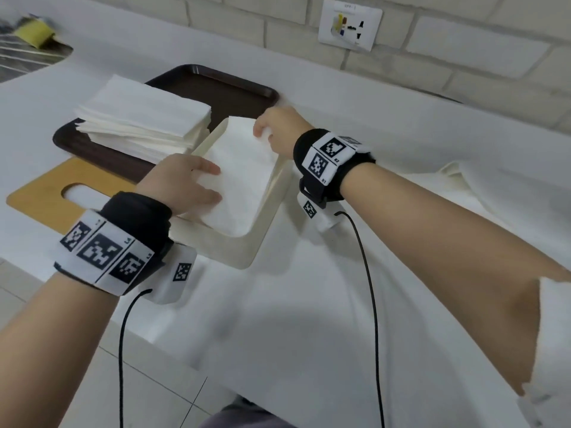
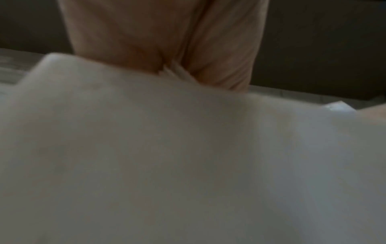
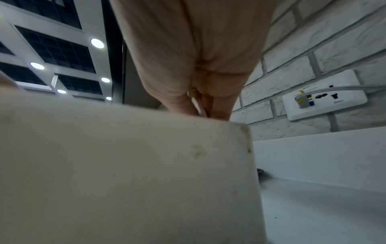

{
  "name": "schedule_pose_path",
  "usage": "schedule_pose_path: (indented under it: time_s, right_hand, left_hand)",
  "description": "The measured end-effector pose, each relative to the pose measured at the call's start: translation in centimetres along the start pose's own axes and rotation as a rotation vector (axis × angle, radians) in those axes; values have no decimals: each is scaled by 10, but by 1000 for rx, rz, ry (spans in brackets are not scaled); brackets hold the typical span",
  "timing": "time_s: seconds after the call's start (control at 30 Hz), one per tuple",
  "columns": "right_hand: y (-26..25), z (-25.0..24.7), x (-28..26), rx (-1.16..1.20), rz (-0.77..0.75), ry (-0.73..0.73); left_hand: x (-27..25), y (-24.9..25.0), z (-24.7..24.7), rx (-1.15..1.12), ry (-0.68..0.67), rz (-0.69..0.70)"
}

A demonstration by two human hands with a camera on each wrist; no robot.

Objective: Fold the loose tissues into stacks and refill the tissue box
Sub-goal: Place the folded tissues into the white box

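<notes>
**Ana:** While the folded tissues [image 1: 244,177] sit in the open tissue box [image 1: 234,245] on the worktop [image 1: 309,304], how will they handle?

**Ben:** Soft, light and limp, I'd judge; take them by the edges. The left hand [image 1: 185,186] presses flat fingers on the near end, and the right hand [image 1: 278,128] pinches the far edge.

**Ana:** Counts?

**Ben:** One box, one wooden lid [image 1: 40,196], one tray [image 1: 216,88] carrying one more stack [image 1: 145,122].

My white counter [image 1: 309,304] carries a dark brown tray [image 1: 216,88], a wooden lid [image 1: 37,199] with an oval slot just beside it, the cream tissue box [image 1: 231,251], and loose white tissues [image 1: 463,186] at my right.
</notes>
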State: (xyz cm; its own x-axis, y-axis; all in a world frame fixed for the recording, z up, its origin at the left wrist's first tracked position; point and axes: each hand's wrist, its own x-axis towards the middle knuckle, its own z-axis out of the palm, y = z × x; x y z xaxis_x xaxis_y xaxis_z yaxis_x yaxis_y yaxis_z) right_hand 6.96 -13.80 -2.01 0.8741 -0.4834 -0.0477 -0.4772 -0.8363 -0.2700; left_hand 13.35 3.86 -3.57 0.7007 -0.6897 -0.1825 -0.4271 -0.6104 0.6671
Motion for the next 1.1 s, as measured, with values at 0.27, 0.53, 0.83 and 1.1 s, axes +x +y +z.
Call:
schedule_pose_path:
  time_s: [0.27, 0.53, 0.83, 1.1]
  right_hand:
    - [-8, 17, 6, -215, 84, -163]
    - [-6, 18, -1, -407, -137, -186]
    - [-1, 17, -19, -270, -102, -209]
    - [51, 10, -115, 104, 46, 131]
  left_hand:
    - [0, 7, 12, 465, -130, -12]
    - [-8, 22, 21, 687, -152, 202]
    - [-22, 39, 26, 676, -248, 125]
    - [-63, 80, 45, 208, 238, 435]
